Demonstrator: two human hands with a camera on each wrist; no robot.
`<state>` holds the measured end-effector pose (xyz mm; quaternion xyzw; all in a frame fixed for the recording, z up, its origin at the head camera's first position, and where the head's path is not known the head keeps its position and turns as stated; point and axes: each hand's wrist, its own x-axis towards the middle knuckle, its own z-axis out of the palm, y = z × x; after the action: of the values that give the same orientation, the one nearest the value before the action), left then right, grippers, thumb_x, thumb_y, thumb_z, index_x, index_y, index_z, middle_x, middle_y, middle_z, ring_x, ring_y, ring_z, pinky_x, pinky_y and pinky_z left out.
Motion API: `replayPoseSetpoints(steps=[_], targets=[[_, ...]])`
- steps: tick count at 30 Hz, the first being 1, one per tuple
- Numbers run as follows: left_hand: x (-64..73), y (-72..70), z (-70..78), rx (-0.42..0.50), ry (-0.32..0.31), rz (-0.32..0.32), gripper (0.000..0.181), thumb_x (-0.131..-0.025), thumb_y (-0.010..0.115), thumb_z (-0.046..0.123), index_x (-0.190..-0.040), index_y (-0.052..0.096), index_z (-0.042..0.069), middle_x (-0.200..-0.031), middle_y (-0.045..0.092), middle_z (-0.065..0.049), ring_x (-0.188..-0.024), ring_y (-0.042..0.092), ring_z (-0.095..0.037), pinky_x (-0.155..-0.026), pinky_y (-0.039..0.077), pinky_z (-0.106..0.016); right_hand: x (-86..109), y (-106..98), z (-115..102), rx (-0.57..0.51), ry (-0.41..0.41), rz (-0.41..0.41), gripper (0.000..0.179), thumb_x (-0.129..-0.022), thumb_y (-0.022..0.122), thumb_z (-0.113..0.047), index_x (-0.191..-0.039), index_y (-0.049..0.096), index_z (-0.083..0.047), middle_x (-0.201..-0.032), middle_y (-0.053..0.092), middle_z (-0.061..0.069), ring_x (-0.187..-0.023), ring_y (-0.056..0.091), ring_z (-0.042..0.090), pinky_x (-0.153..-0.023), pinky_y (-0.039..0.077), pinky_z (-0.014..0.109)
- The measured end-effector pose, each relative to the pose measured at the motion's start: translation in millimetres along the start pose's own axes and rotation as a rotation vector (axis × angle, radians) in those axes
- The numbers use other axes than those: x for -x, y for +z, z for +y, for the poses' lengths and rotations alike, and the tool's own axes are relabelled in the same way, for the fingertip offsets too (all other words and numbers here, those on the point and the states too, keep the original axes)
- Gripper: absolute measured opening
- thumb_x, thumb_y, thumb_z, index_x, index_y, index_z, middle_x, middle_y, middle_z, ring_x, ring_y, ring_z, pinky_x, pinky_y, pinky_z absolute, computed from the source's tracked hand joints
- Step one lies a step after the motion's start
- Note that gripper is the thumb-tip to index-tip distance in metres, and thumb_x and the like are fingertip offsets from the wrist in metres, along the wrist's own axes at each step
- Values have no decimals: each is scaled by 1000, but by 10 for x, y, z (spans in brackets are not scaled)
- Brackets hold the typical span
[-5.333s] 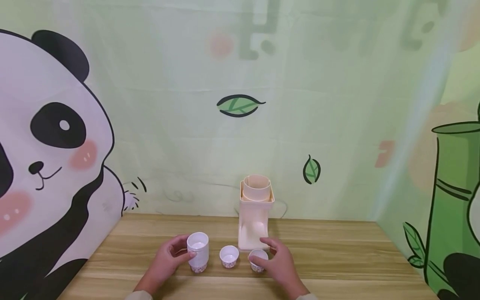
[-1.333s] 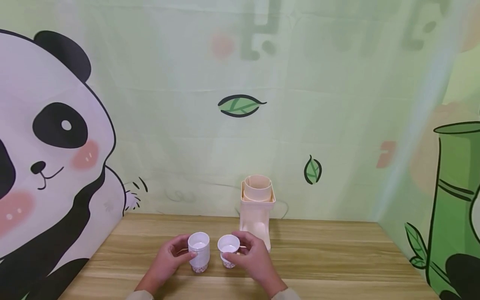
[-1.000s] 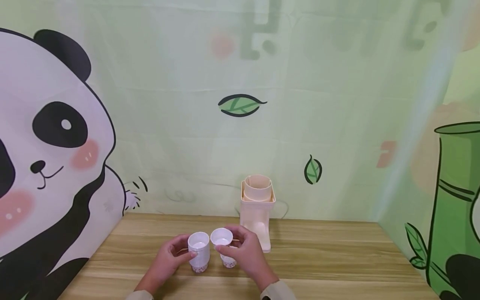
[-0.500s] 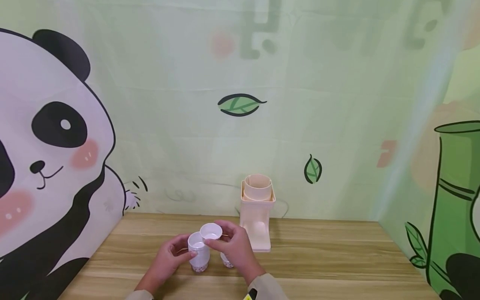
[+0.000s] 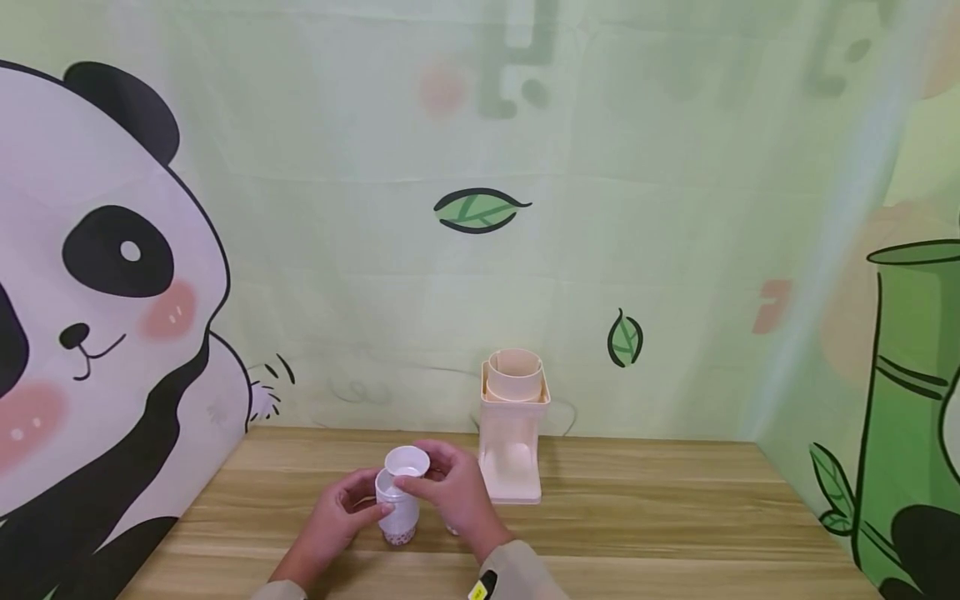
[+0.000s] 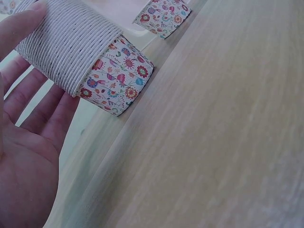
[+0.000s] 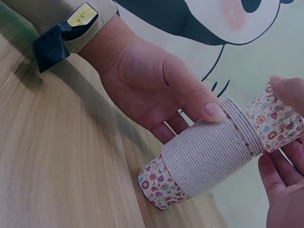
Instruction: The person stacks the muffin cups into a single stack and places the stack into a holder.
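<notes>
In the head view my left hand (image 5: 333,517) grips an upright stack of nested paper cups (image 5: 399,518). White rolled rims line its side, and the left wrist view shows a floral print on the lowest cup (image 6: 118,78). My right hand (image 5: 459,493) pinches a paper cup (image 5: 407,460) by its side, over the stack's mouth. In the right wrist view this cup's (image 7: 273,118) narrow base is at the stack's top opening. Another floral paper cup (image 6: 163,18) stands on the table beside the stack; my right hand hides most of it in the head view.
A pale pink stand (image 5: 512,458) with a round tube (image 5: 514,375) on top rises behind my right hand. The wood-grain table (image 5: 637,517) ends at a green printed backdrop (image 5: 337,250) with a panda and leaves.
My right hand has moved from the right-hand cup's place to the middle cup, then left and up with a cup to the stack's mouth. My left hand has kept its grip.
</notes>
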<state>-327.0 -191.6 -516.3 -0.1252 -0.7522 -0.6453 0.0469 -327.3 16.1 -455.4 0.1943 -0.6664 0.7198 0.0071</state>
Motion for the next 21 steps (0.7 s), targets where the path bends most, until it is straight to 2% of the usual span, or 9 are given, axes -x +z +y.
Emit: replayPoseSetpoints(steps=[5, 14, 21], targets=[[-5, 3, -8, 11, -18, 4, 51, -86, 80, 7, -132, 61, -2, -117, 74, -4, -106, 68, -9, -93, 56, -21, -26, 42, 14, -8, -6, -15, 52, -82, 85, -6, -128, 65, 4, -119, 73, 20, -107, 72, 24, -89, 58, 22], [-2, -3, -4, 19, -11, -5, 52, -87, 79, 8, -134, 60, -4, -122, 71, -14, -107, 68, -10, -93, 56, -21, -41, 88, 27, 17, 30, -21, 52, -82, 86, -10, -129, 66, -1, -121, 74, 14, -109, 70, 24, -88, 56, 18], [2, 9, 6, 27, -3, 11, 47, -86, 80, 6, -129, 63, -3, -113, 74, -1, -105, 69, -10, -92, 56, -21, -17, 98, 55, 52, 14, -30, 51, -82, 85, -10, -129, 66, -1, -121, 73, 16, -109, 68, 21, -92, 57, 25]])
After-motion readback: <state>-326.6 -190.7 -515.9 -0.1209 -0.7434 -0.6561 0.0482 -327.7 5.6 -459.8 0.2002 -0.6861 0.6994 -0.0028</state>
